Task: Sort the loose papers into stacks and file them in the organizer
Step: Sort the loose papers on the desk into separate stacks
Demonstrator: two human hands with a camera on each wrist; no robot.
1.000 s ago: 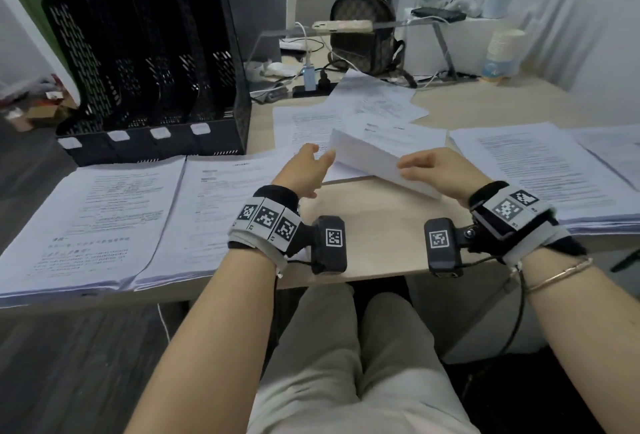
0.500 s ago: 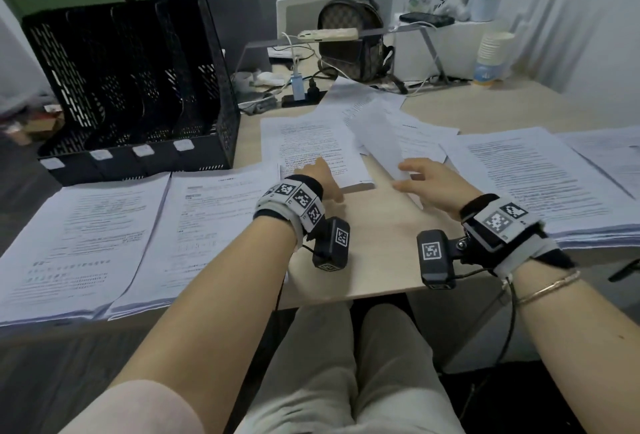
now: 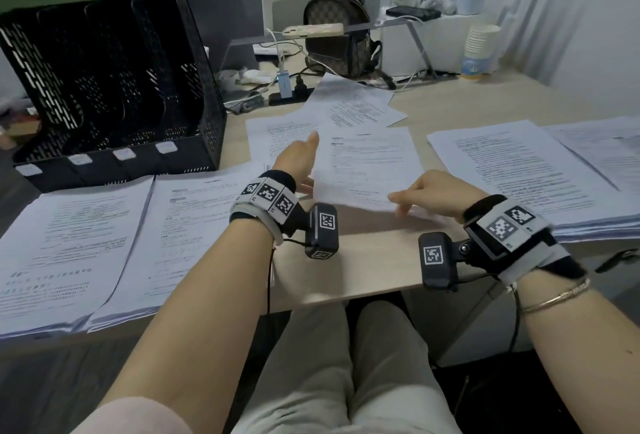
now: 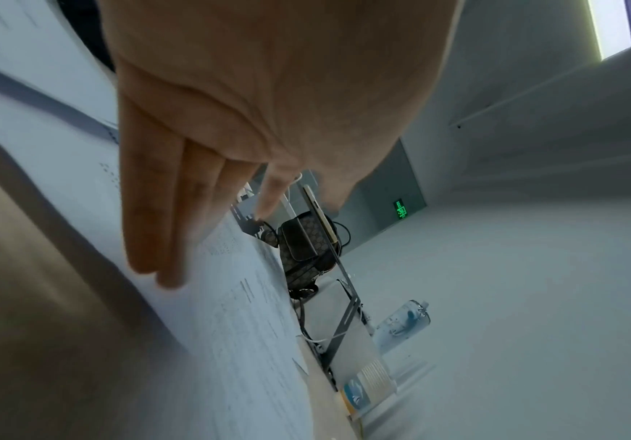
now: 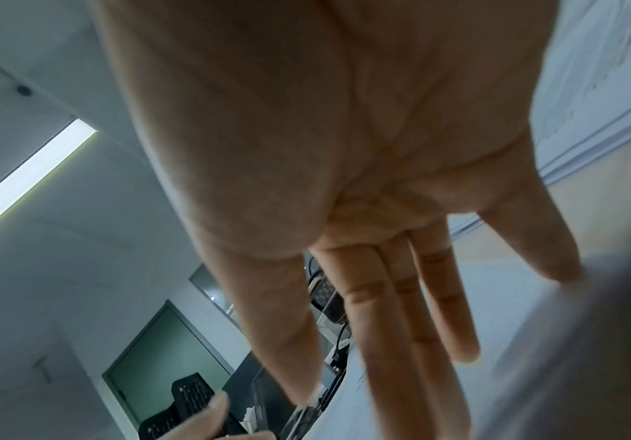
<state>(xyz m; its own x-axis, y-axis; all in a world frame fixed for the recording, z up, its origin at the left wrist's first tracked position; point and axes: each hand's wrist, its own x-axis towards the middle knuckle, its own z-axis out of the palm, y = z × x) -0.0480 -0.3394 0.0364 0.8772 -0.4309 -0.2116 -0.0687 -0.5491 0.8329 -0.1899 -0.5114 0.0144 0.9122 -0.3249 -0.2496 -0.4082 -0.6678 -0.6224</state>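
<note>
Both hands, left hand [image 3: 297, 159] and right hand [image 3: 427, 192], are flanking the loose sheet [image 3: 367, 166] mid-worktop [image 3: 363, 260] with straight, seemingly ungripping fingers [image 4: 148, 214]; sheet risks sliding or creasing if nudged unevenly.

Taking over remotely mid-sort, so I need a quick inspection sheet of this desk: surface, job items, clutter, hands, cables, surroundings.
Surface: light wooden desk, mostly covered by papers.
Job's things: black organizer at far left, slots look empty; two stacks at left, stacks at right; loose sheets in the middle; centre sheet between the hands.
Clutter: backpack, phone on a riser, paper cups.
Hands: left hand open, fingers straight along the sheet's left edge; right hand open, fingers at its near edge.
Cables: charger leads and power strip behind the papers.
Surroundings: grey walls, green exit sign.
</note>
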